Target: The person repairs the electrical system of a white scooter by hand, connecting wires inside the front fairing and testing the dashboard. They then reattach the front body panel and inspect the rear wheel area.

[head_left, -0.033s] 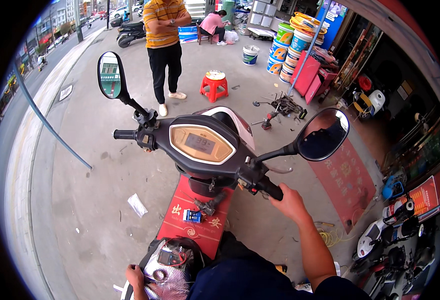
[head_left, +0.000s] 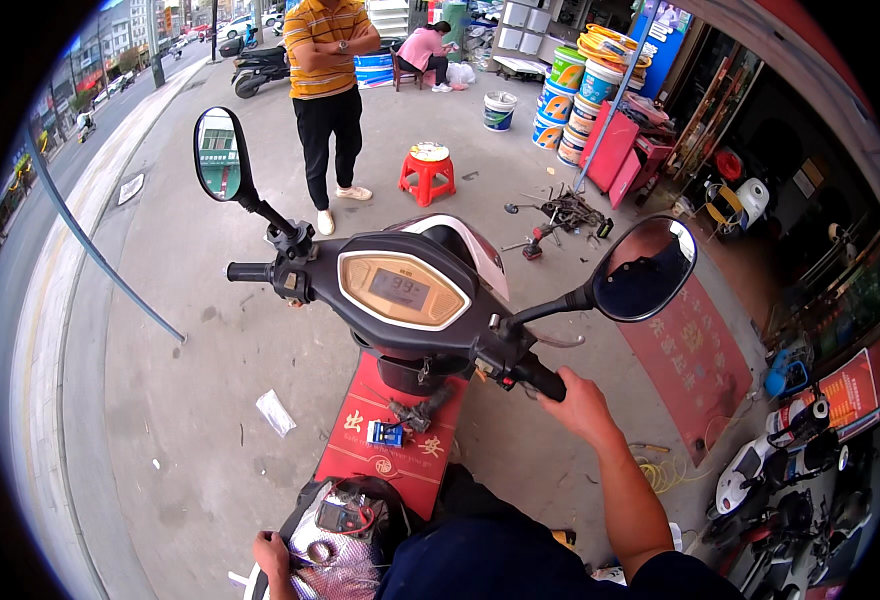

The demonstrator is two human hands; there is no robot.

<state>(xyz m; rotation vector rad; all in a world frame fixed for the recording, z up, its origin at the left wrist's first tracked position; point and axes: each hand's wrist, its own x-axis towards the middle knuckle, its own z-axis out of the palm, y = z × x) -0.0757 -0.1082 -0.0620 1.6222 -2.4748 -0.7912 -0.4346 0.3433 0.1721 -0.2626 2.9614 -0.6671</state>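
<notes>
My right hand [head_left: 570, 400] wraps round the scooter's right handlebar grip [head_left: 540, 372]. My left hand [head_left: 268, 550] is curled at the left edge of the open storage area, on something I cannot make out, beside a silver lining [head_left: 335, 560] with a small meter [head_left: 340, 512] and red leads on it. The dashboard [head_left: 400, 287] shows a lit screen between two mirrors [head_left: 218, 152] [head_left: 645, 268]. On the red footboard mat [head_left: 355, 395] lie a blue box [head_left: 385, 433] and a dark metal tool or part [head_left: 420, 415].
A person in striped orange [head_left: 325, 80] stands ahead beside a red stool [head_left: 427, 178]; another in pink [head_left: 422, 55] sits farther back. Stacked buckets [head_left: 552, 105], scattered tools and parts [head_left: 565, 215] and parked scooters [head_left: 750, 475] line the right. A pole [head_left: 100, 255] and road [head_left: 40, 210] are left.
</notes>
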